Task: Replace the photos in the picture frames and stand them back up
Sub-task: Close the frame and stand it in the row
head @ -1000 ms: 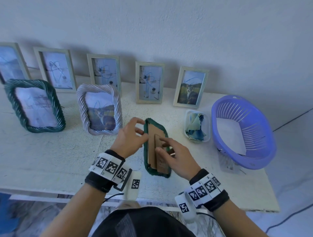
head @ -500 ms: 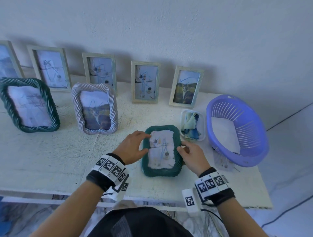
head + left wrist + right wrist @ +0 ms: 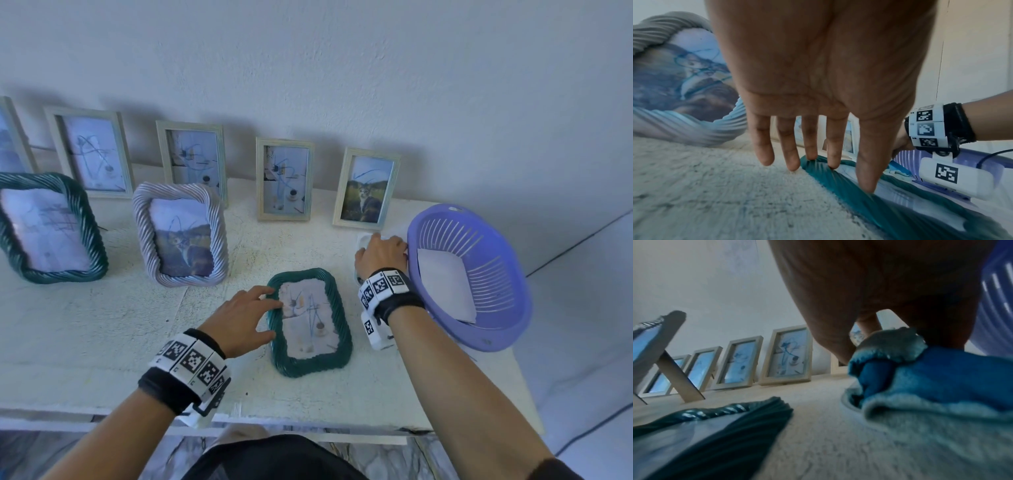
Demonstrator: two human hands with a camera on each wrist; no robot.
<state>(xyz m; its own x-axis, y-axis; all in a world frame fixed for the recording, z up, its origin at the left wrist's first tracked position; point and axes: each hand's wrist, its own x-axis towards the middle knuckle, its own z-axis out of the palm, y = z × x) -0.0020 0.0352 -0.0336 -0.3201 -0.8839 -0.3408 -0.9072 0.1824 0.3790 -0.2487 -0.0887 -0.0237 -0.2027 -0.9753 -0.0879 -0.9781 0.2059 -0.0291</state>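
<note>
The left hand (image 3: 241, 318) is spread nearly flat, fingers straight and slightly apart. Its fingertips (image 3: 833, 164) and thumb rest on the left rim of the dark green frame (image 3: 310, 320), pressing it down without curling round it; the wrist view shows two fingertips and the thumb touching the ribbed rim while the other two fingers hang just over the table (image 3: 102, 329).

The right hand (image 3: 380, 253) reaches to the far right, into the small clear container (image 3: 363, 240) just beside the purple basket (image 3: 493, 308). Its fingers curl down onto the blue cloth (image 3: 931, 369) bunched in that container and pinch it at the top.

The dark green frame lies flat on the table, glass side up, with a photo showing in it. Its long axis runs near to far, tilted a little, the far end leaning left. It sits in the near middle of the table, between the two hands.

Behind it, on the left, a grey twisted frame (image 3: 181, 236) and another green frame (image 3: 48, 229) stand upright. A row of pale wooden frames (image 3: 284, 180) stands along the wall. A white sheet (image 3: 445, 284) lies inside the basket.
</note>
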